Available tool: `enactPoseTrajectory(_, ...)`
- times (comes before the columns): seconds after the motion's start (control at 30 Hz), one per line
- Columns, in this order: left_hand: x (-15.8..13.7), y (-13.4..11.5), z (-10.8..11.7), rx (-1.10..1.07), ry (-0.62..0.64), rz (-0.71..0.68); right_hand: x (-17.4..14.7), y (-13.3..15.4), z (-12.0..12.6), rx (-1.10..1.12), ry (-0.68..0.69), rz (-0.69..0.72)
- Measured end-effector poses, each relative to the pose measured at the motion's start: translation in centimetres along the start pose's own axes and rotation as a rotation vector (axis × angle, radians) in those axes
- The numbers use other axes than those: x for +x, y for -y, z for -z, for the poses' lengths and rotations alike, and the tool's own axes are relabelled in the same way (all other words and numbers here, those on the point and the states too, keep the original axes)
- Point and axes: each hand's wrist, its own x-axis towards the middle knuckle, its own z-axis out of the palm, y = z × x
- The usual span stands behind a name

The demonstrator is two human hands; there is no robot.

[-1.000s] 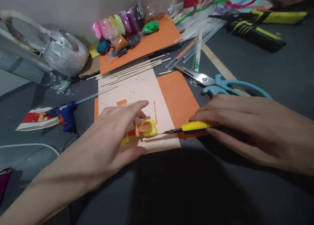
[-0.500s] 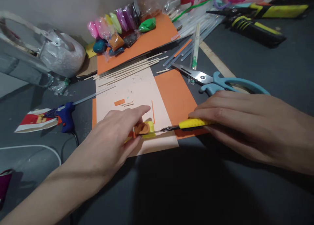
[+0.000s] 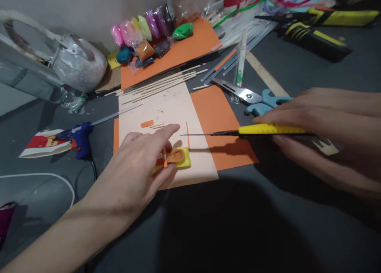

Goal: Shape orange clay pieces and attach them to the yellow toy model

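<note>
My left hand (image 3: 139, 157) is closed around a small clay figure (image 3: 177, 156), brown-orange on a yellow block, resting on the pale paper (image 3: 199, 161). Its fingers hide the figure's left end. My right hand (image 3: 321, 134) grips a yellow-and-black craft knife (image 3: 268, 129). The knife's thin blade points left, raised above the paper and apart from the figure, with its shadow beneath. A narrow orange strip (image 3: 187, 132) lies under the blade tip. Left of it are a small orange paper piece (image 3: 147, 124) and a few short stick bits (image 3: 156, 126).
Blue-handled scissors (image 3: 247, 96) lie beyond my right hand, pliers (image 3: 315, 34) farther back. Thin wooden sticks (image 3: 160, 84) cross the paper's far end. Bagged coloured clay (image 3: 144, 30) sits behind. A blue glue gun (image 3: 81, 140) and a kettle-shaped object (image 3: 77, 62) stand left.
My right hand has lifted the craft knife away from the clay figure, moving up and to the right. My left hand keeps its hold on the figure, nearly unmoved.
</note>
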Motion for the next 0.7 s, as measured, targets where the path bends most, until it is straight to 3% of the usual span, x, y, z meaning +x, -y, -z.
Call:
enactPoseTrajectory(0.1, 0.0, 0.0, -0.3, -0.006, -0.016, 0.000, 0.7, 0.8, -0.7, -0.108, 0.021, 0.149)
enactPoseTrajectory(0.2, -0.2, 0.1, -0.5, -0.006, -0.034, 0.013, 1.2, 1.2, -1.4, -0.103, 0.035, 0.210)
enactPoseTrajectory(0.37, -0.6, 0.2, -0.6, 0.006, -0.063, 0.040, 1.1, 1.0, -1.6, -0.109, -0.067, 0.243)
enactPoseTrajectory(0.7, 0.4, 0.1, -0.7, -0.007, -0.080, 0.060, 1.0, 0.7, -1.6, -0.099, -0.086, 0.288)
